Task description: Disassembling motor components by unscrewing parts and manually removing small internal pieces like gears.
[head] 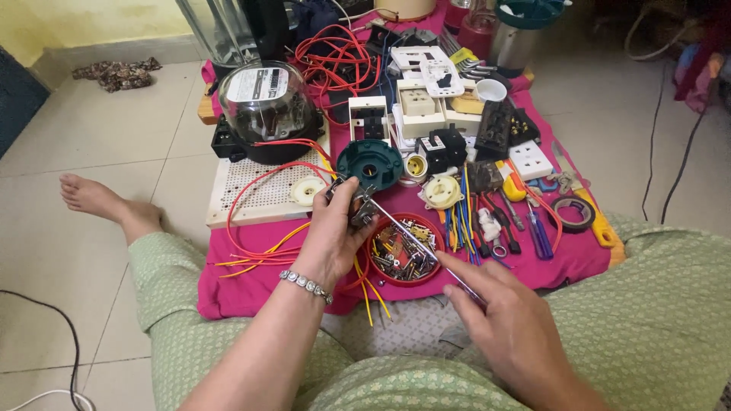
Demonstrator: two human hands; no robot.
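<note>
Centrally, the screwdriver (pixel 415 240) lay with its long axis on a diagonal, the tip up and to the left at the small metal fitting (pixel 359 207), the handle end down and to the right inside the right hand (pixel 509 323). Its slim shaft passed just above the red dish of screws and small metal parts (pixel 402 251).

Right hand: fingers curled together around the handle, thumb on top, clamped on the screwdriver. Only the shaft showed beyond the fingertips.

Left hand (pixel 333 236): fingers closed on the small metal fitting, held upright above the pink cloth (pixel 228 293) and just below the dark green round base (pixel 371 163). A beaded bracelet (pixel 306 286) sat on that wrist.

Surroundings: the glass-domed electricity meter (pixel 268 106) stood on a white perforated board (pixel 259 190) at left, with red wires (pixel 266 179) looping from it and yellow wires (pixel 367 288) trailing under the left hand. White sockets and switches (pixel 426 99) lay behind the green base. Loose screwdrivers and pliers (pixel 502 224) lay right of the dish, a roll of black tape (pixel 576 214) further right. The person sat on the tiled floor (pixel 91 152), a bare foot (pixel 95 198) at left.
</note>
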